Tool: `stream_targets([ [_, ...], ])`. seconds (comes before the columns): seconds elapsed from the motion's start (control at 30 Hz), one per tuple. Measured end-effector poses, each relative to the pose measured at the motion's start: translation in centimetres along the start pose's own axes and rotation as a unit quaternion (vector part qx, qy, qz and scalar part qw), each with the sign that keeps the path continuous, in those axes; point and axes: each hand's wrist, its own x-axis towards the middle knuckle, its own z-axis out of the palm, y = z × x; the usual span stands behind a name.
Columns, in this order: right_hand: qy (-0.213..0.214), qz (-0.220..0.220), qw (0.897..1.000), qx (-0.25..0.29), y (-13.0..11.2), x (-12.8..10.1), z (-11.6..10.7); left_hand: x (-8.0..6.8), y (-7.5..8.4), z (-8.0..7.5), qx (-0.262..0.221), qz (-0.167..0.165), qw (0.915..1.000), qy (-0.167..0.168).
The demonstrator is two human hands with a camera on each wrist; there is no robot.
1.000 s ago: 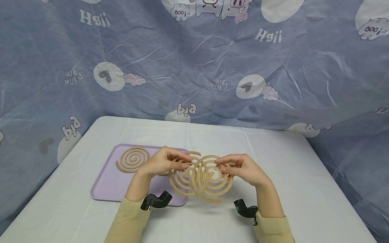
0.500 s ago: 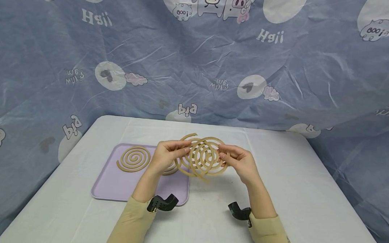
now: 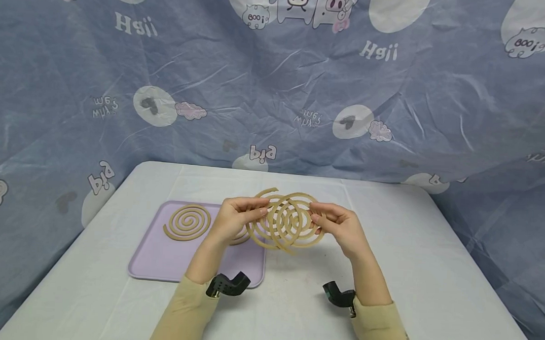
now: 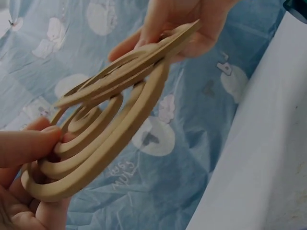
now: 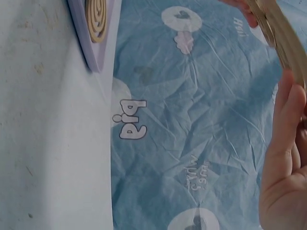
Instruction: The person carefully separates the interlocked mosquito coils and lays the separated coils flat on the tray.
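Two tan mosquito coils are held up over the table, overlapping each other with their rings crossing in the head view. My left hand (image 3: 230,221) pinches the left mosquito coil (image 4: 108,155) at its outer side between thumb and fingers. The right mosquito coil (image 4: 129,74) is pinched by my right hand (image 3: 344,230) at its right side. From the left wrist, the two coils look tilted against one another, meeting at the far end and spread apart nearer the left thumb. Only a strip of coil (image 5: 283,38) shows in the right wrist view.
Left of the hands lies a lilac tray (image 3: 170,262) on the white table (image 3: 432,268). One mosquito coil (image 3: 195,233) lies flat on it; another coil (image 3: 239,238) is partly hidden behind the left hand. A blue patterned cloth (image 3: 258,78) hangs behind the table.
Both hands have risen with the two coils, which came to overlap more. Over the last half second the right hand has shifted slightly right, easing its coil outward.
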Motion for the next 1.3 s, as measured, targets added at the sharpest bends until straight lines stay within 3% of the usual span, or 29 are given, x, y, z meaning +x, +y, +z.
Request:
stream_targets([
  [0.2, -0.078, 0.032, 0.996, -0.032, -0.5, -0.3, -1.4, -0.2, 0.4, -1.4, 0.033, -0.013, 0.9943, -0.1],
  [0.3, -0.119, 0.045, 0.991, -0.043, -0.6, -0.4, -1.8, -0.4, 0.6, -1.8, 0.051, -0.03, 0.9892, -0.134],
  [0.5, -0.185, 0.041, 0.981, -0.041, -0.5, -0.6, -2.3, -0.5, 0.7, -2.4, 0.061, -0.061, 0.9794, -0.183],
  [0.7, -0.211, 0.034, 0.976, -0.035, -0.5, -0.6, -2.5, -0.5, 0.6, -2.7, 0.078, -0.059, 0.974, -0.204],
  [0.8, -0.191, 0.033, 0.98, -0.039, -0.5, -0.6, -2.4, -0.5, 0.6, -2.8, 0.074, -0.054, 0.9778, -0.188],
  [1.0, -0.105, 0.022, 0.994, -0.019, -0.8, -0.8, -2.6, -0.4, 0.7, -2.9, 0.03, -0.034, 0.9931, -0.108],
  [1.17, -0.073, 0.004, 0.997, 0.007, -0.7, -0.6, -2.4, -0.4, 0.7, -2.7, 0.009, -0.027, 0.9977, -0.061],
  [1.3, -0.006, 0.001, 1.0, 0.028, -0.5, -0.4, -1.8, -0.2, 0.6, -1.8, -0.014, -0.018, 0.9997, 0.01],
])
